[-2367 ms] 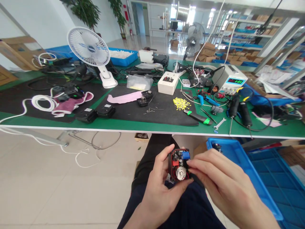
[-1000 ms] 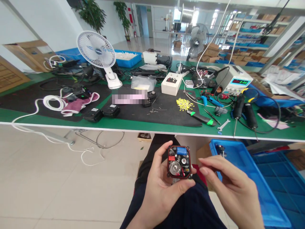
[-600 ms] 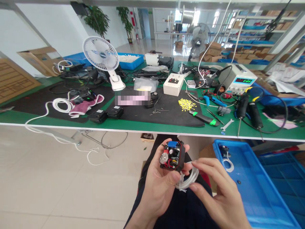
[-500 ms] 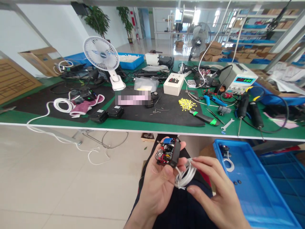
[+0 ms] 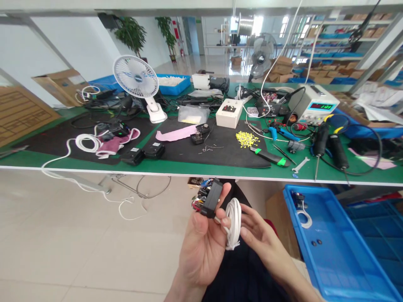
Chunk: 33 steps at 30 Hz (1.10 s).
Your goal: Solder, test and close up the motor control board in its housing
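Observation:
My left hand is closed around a small black electronic device, whose open side shows wires and components. A bundled coil of white cable hangs from the device, standing nearly on edge beside my left fingers. At the coil's right side is my right hand, fingers curved and thumb apart. Its fingertips reach the coil's edge; a firm grip on it does not show. Both hands are in front of the bench edge, above my lap.
The green bench holds a white fan, black housings, yellow small parts, a cutter knife, a wrench, electric screwdrivers and a power supply. A blue bin with a cabled device stands right.
My left hand has turned the device so its black back faces right, shifting it slightly left. The cable coil has tipped upright. My right hand has moved left and its fingers have drawn in.

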Each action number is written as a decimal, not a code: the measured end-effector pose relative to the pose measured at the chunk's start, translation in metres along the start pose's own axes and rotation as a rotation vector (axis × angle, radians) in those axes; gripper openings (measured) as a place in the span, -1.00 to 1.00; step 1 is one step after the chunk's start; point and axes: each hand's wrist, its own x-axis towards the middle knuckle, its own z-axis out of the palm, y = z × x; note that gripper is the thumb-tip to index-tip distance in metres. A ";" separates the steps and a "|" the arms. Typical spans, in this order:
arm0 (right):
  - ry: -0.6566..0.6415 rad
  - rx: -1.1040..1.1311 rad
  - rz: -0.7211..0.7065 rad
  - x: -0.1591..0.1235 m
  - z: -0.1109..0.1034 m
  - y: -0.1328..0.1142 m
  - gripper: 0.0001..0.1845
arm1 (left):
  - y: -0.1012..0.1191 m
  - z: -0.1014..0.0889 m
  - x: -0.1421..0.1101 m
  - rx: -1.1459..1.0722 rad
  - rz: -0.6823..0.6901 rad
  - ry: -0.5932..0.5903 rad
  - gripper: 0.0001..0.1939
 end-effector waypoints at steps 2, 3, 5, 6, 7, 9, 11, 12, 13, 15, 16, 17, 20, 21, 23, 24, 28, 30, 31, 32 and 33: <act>-0.048 0.159 0.058 0.002 0.004 0.000 -0.38 | -0.003 0.003 0.000 0.072 -0.001 0.017 -0.51; -0.063 0.214 0.077 0.002 0.006 0.000 -0.37 | -0.005 0.005 0.000 0.116 0.005 0.026 -0.49; -0.080 0.293 0.100 0.001 0.008 0.002 -0.33 | -0.009 0.009 -0.002 0.208 0.042 0.041 -0.41; -0.079 0.320 0.105 0.001 0.008 0.004 -0.31 | -0.011 0.011 -0.003 0.250 0.067 0.049 -0.35; -0.069 0.340 0.112 0.000 0.008 0.006 -0.30 | -0.012 0.013 -0.003 0.283 0.095 0.056 -0.30; -0.030 0.360 0.138 -0.002 0.005 0.009 -0.36 | -0.014 0.014 -0.005 0.317 0.127 0.056 -0.24; 0.003 0.363 0.154 -0.003 0.002 0.011 -0.48 | -0.014 0.014 -0.005 0.310 0.131 0.050 -0.26; 0.007 0.356 0.151 -0.004 -0.001 0.011 -0.54 | -0.013 0.013 -0.005 0.295 0.129 0.047 -0.30; 0.002 0.349 0.138 -0.005 -0.003 0.011 -0.59 | -0.012 0.012 -0.005 0.276 0.123 0.045 -0.37; -0.023 0.329 0.100 -0.008 -0.008 0.009 -0.62 | -0.008 0.011 -0.005 0.217 0.096 0.053 -0.52; -0.033 0.318 0.085 -0.009 -0.010 0.008 -0.61 | -0.007 0.010 -0.005 0.178 0.066 0.060 -0.56; -0.042 0.308 0.074 -0.010 -0.011 0.007 -0.59 | -0.005 0.008 -0.005 0.136 0.032 0.072 -0.56; -0.075 0.278 0.064 -0.012 -0.011 0.004 -0.57 | 0.000 0.005 -0.005 0.003 -0.077 0.113 -0.43; -0.087 0.269 0.068 -0.012 -0.009 0.004 -0.57 | 0.000 0.004 -0.005 -0.041 -0.110 0.114 -0.39; -0.102 0.242 0.081 -0.012 -0.006 0.005 -0.59 | 0.001 0.002 -0.005 -0.123 -0.156 0.097 -0.35; -0.102 0.225 0.090 -0.011 -0.004 0.007 -0.58 | 0.000 0.001 -0.005 -0.152 -0.169 0.088 -0.34; -0.100 0.051 0.112 -0.010 -0.003 0.015 -0.60 | -0.002 0.001 -0.005 -0.077 -0.119 0.086 -0.39; -0.106 -0.047 0.113 -0.011 -0.005 0.018 -0.62 | -0.002 0.001 -0.006 0.028 -0.061 0.077 -0.46; -0.110 -0.082 0.115 -0.011 -0.006 0.018 -0.62 | -0.002 0.002 -0.006 0.078 -0.033 0.073 -0.48; -0.117 -0.113 0.115 -0.011 -0.007 0.018 -0.63 | -0.002 0.003 -0.006 0.122 -0.016 0.073 -0.49; -0.128 -0.144 0.110 -0.012 -0.008 0.018 -0.65 | -0.002 0.003 -0.006 0.162 -0.005 0.073 -0.48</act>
